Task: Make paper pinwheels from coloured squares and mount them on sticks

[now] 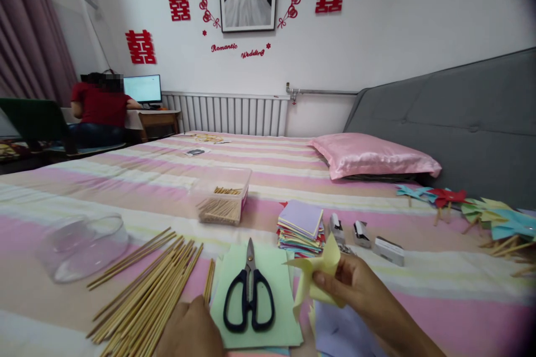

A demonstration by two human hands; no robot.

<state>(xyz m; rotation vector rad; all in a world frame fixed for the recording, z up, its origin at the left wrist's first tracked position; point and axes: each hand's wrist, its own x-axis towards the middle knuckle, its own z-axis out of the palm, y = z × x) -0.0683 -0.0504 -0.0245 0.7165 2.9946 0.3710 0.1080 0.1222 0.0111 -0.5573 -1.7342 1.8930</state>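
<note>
Head view. The right hand (pixel 355 287) held a yellow paper pinwheel (pixel 307 273), pinched between thumb and fingers close to its centre. The pinwheel was clear of the striped bed cover (pixel 431 273), to the right of the scissors (pixel 250 290) and above a purple sheet (pixel 345 332). Its vanes stood out from the pinch, partly curled.

The left hand (pixel 195 329) was low in the view, at the near end of a few short sticks (pixel 209 281) and beside a spread of long sticks (pixel 165 284). Its fingertips were hidden, so whether it grasped a stick could not be told.

The scissors lay with blades together, points away from the person, on green paper sheets (pixel 288 329). A stack of coloured squares (pixel 301 220) and a grey-white box (pixel 389 251) lay beyond the right hand.

Handling notes, by judgement: the folds called for firm but small pressure at the centre, since a tight squeeze farther out could crease the vanes. The thumb was best placed over the point where the folds met, leaving the curls free. For the left hand, parting one stick from its neighbours before lifting would limit disturbance of the rest.
</note>
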